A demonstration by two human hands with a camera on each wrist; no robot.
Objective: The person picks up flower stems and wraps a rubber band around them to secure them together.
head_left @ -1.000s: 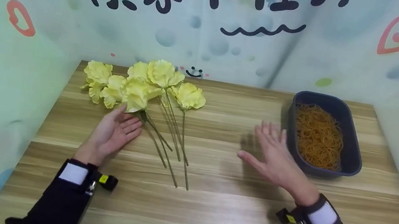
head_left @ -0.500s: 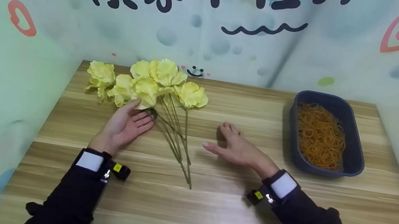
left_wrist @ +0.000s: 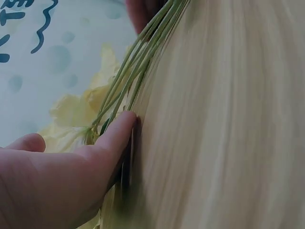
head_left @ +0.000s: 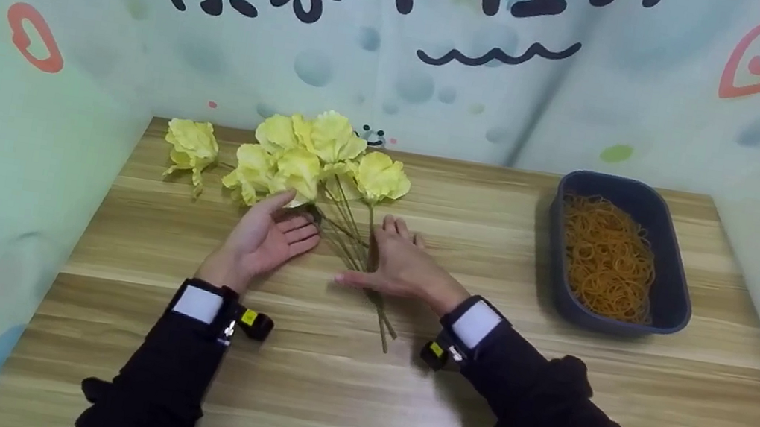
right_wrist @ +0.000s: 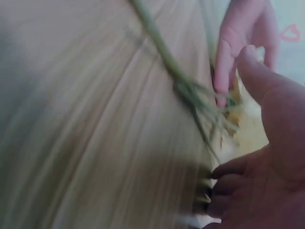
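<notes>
A loose bunch of yellow artificial flowers (head_left: 297, 169) lies on the wooden table, heads toward the back wall, thin green stems (left_wrist: 143, 62) converging toward the front. My left hand (head_left: 274, 239) lies palm up just under the heads, fingers straight against the upper stems. From the other side my right hand (head_left: 406, 266) meets the stems, its fingers extended along their right edge and its thumb stretched across them. In the right wrist view the stems (right_wrist: 164, 55) run between both hands. One more yellow flower (head_left: 192, 146) lies apart at the left.
A dark blue plastic box (head_left: 674, 288) stands at the back right, holding many orange-brown rubber bands (head_left: 606, 266). Behind the wooden table (head_left: 321, 408) hangs a pale printed backdrop (head_left: 439, 121), which also closes off both sides.
My right hand has come left from beside the box to the stems. My left hand has pushed the bunch rightward, drawing the stems closer together and leaving one flower behind at the left.
</notes>
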